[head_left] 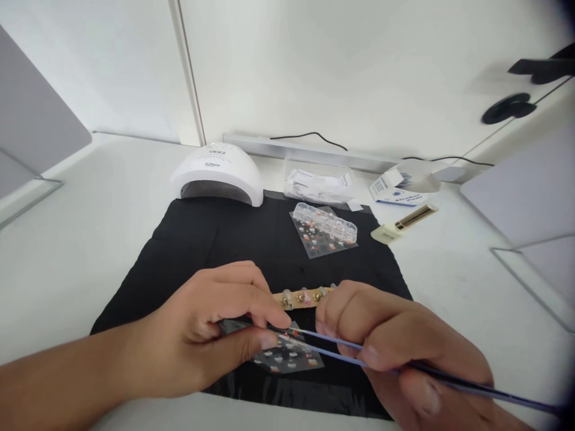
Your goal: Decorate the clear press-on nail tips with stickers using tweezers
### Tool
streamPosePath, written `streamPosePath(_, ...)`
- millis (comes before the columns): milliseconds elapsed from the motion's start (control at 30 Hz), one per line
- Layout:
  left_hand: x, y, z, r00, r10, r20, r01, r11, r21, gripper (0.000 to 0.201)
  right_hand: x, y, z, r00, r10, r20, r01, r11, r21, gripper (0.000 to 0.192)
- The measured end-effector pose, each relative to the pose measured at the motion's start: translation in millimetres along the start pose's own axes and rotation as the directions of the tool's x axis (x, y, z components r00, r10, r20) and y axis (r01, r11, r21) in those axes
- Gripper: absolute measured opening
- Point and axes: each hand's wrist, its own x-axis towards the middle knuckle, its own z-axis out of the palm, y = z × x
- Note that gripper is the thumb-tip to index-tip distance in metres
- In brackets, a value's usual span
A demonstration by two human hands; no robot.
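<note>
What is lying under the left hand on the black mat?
A clear sticker sheet with small nail decals juts out from under the left hand on the black mat. The fingers cover the rest.

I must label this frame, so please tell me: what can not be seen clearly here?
- Tweezers tips: head view, hidden by the left hand.
- Sticker sheet: partly under that hand; designs too small.
- Nail strip: right end behind the right hand.
- Tweezers' rear: cut off by the right edge.

"SUNone" on white lamp (217,173).
</note>
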Motion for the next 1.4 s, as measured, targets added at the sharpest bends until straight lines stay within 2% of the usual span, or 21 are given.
streamPosePath(300,2,3,0.8,1.000,0.028,0.004,-0.028,0.999,0.034,0.020,-3,3,-4,1.000,-0.016,0.026,0.016,1.000,0.012,0.019)
streamPosePath(500,2,5,0.9,1.000,0.004,0.012,-0.004,0.999,0.035,0.021,-8,-2,-10,0.997,0.050,0.051,-0.045,0.994,-0.102,0.024)
streamPosePath(667,3,6,1.0,1.000,-0.003,0.011,0.003,0.999,0.035,0.020,-10,-1,-11,0.998,0.046,0.046,-0.041,0.994,-0.103,0.025)
streamPosePath(967,-4,3,3.9,0.990,-0.139,0.035,0.141,0.989,-0.054,0.015,-7,4,-9,0.998,0.008,0.059,-0.006,0.999,-0.043,0.019)
streamPosePath(1100,-4,4,4.8,0.962,-0.269,0.040,0.272,0.952,-0.143,0.015,-6,4,-9,0.998,-0.011,0.065,0.014,0.999,-0.048,0.018)
streamPosePath(1233,-4,4,4.3,0.879,-0.449,0.158,0.476,0.826,-0.300,0.012,-7,4,-9,0.997,-0.007,0.076,0.014,0.996,-0.091,0.018)
streamPosePath(1300,-3,4,3.6,0.848,-0.483,0.218,0.530,0.788,-0.314,0.016,-5,2,-9,0.994,-0.036,0.098,0.046,0.994,-0.096,0.017)
streamPosePath(1400,0,4,2.5,0.830,-0.498,0.251,0.554,0.786,-0.273,0.027,0,-4,-8,0.994,-0.022,0.110,0.039,0.987,-0.155,0.016)
